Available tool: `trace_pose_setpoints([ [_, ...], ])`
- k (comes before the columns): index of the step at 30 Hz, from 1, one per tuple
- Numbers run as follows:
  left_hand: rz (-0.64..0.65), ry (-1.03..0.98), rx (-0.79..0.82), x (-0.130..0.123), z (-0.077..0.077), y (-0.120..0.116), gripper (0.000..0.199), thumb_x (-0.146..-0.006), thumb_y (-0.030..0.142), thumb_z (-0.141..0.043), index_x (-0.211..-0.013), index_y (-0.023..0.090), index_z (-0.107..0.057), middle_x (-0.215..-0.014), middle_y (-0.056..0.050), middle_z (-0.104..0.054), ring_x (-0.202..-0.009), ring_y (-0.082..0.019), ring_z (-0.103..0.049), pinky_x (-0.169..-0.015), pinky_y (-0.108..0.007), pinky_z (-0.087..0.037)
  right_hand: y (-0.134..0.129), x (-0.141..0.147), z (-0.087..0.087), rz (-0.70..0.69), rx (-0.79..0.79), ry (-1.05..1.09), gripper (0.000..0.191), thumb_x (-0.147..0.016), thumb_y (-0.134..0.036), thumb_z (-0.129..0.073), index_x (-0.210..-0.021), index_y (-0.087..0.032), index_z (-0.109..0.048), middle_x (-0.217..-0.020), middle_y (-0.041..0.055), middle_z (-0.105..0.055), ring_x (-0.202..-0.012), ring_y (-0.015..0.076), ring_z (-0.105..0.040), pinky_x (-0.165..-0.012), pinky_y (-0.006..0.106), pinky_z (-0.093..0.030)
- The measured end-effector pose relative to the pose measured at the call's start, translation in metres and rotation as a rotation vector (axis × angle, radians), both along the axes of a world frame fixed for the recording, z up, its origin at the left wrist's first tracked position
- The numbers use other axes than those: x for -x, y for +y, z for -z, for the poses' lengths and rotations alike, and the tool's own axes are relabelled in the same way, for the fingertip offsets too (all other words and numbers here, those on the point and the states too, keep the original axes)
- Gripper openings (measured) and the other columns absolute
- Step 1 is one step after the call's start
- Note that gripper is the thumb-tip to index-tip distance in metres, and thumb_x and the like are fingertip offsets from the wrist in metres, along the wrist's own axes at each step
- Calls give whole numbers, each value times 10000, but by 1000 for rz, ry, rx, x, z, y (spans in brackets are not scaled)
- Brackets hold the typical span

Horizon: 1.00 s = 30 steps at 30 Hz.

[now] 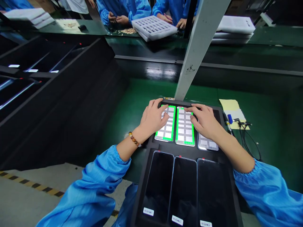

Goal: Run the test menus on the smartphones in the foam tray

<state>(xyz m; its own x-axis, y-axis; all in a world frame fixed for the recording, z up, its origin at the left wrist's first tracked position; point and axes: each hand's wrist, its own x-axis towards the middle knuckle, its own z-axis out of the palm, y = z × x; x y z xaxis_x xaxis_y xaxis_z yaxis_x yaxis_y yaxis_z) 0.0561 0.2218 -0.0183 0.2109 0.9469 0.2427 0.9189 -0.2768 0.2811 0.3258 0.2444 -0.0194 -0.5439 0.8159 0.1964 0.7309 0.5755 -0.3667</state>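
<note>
A black tray (163, 147) holds several smartphones in two rows. My left hand (153, 116) is over the far-left phone (163, 134), whose lit screen shows a white grid with green edges; its fingers are apart and hold nothing. My right hand (204, 119) reaches over the middle phone (185, 126), which shows the same kind of grid, with a fingertip at its top right. Beneath my right hand, a third phone (207, 143) with a greyish grid is partly covered. Dark-screened phones (184, 189) with white labels fill the near row.
Right of the tray lie yellow paper (233, 105), a pen (227, 123) and black cables (246, 135). A grey post (196, 47) rises behind the tray. More trays of phones (35, 63) stand at left. Across the line, people in blue sleeves (139, 9) work beside white foam trays (155, 26).
</note>
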Motion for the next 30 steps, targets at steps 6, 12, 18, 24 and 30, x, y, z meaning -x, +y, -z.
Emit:
trace_pose_setpoints([
  [6,61,-16,0,2,0,2,445,-986,232,-579,-1403,225,-736,-1612,-136,-534,-1459,-364,-472,-1121,-575,-554,5,9,2,-62,17,4,421,-1081,-265,-361,-1419,-244,-612,-1499,96,-677,-1519,351,-469,-1195,622,-361],
  [12,96,-21,-2,3,0,1,429,-990,239,-579,-1381,236,-754,-1616,-133,-532,-1487,-356,-464,-1139,-560,-531,8,13,4,-103,0,-3,437,-1080,-245,-343,-1428,-252,-606,-1537,88,-654,-1530,359,-453,-1192,644,-348],
  [18,80,-15,-12,3,1,1,447,-986,238,-571,-1404,238,-730,-1626,-129,-527,-1473,-355,-472,-1133,-565,-521,7,15,2,-93,2,-15,448,-1065,-233,-371,-1444,-267,-608,-1516,84,-674,-1534,349,-449,-1198,633,-344],
  [24,26,-23,-43,2,2,1,404,-961,192,-568,-1296,200,-794,-1526,-128,-625,-1403,-340,-525,-1091,-528,-542,2,0,1,1,-36,-18,410,-1082,-259,-364,-1370,-241,-654,-1366,126,-734,-1447,344,-538,-1168,602,-361],
  [30,68,-34,-32,4,1,-2,396,-983,227,-556,-1290,219,-806,-1524,-102,-638,-1394,-337,-527,-1089,-535,-560,-7,-3,0,-23,-13,-20,417,-1079,-246,-379,-1403,-247,-643,-1350,126,-732,-1465,333,-519,-1178,599,-341],
])
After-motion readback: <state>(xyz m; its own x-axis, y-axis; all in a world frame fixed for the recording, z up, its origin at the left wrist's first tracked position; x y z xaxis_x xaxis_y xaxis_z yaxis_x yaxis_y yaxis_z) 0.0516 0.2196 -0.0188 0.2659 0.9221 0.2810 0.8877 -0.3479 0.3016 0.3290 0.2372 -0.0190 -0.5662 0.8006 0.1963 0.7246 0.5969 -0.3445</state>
